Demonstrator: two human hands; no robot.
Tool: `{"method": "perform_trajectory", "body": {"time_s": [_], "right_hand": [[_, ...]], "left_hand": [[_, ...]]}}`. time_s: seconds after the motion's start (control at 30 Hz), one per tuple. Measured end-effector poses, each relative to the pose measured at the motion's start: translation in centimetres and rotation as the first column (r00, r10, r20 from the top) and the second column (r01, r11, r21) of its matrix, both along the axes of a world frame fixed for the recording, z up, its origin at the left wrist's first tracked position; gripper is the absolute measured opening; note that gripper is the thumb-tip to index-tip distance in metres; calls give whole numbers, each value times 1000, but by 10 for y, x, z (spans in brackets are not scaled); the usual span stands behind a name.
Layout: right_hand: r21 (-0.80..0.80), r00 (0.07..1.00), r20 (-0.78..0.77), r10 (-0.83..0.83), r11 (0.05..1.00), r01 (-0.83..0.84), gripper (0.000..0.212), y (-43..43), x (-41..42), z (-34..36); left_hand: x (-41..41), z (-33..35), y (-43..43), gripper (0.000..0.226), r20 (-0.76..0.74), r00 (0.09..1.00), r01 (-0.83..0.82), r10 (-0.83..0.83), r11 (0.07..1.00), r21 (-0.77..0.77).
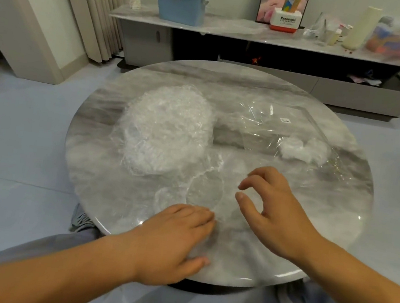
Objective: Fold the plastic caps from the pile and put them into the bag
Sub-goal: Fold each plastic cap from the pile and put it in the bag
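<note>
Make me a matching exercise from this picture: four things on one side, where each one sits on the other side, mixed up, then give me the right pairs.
Things:
1. pile of plastic caps
2. clear bag
3. single flattened cap
4. blue bin

Places:
A. on the sideboard
B. at the near edge, touched by the left hand
C. right side of the table
D. left side of the table

Pairs: 1-D, 2-C, 3-B, 4-A

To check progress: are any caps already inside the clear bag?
Yes, white bunched caps lie inside the clear bag, right of the pile.
</note>
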State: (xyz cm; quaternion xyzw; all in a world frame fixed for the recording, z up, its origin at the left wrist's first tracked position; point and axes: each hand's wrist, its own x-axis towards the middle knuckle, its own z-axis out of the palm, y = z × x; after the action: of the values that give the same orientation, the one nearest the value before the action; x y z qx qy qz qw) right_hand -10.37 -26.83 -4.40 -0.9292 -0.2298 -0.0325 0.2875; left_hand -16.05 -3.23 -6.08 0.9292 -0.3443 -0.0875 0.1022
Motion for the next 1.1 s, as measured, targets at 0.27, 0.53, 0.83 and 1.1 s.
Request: {"method": "perform_trajectory", "body": {"time_s": [0.27,0.53,0.83,1.1], "right_hand": [[-94,942,-194,275,950,-297,46,-20,-19,-32],[-25,950,-148,274,959,-281,47,-19,-17,-37],[-28,925,-110,364,929,-369,37,-18,-24,-45],[11,934,-219,281,958,-286,36,-12,-24,-52]], "left_hand": [[7,-12,10,46,-117,993,-24,-7,966,-256],[14,-9,14,74,-164,985,-97,53,958,-269],[24,-22,26,43,-191,979,-113,72,971,-210],[22,-18,20,24,-411,898,-321,156,872,-370]]}}
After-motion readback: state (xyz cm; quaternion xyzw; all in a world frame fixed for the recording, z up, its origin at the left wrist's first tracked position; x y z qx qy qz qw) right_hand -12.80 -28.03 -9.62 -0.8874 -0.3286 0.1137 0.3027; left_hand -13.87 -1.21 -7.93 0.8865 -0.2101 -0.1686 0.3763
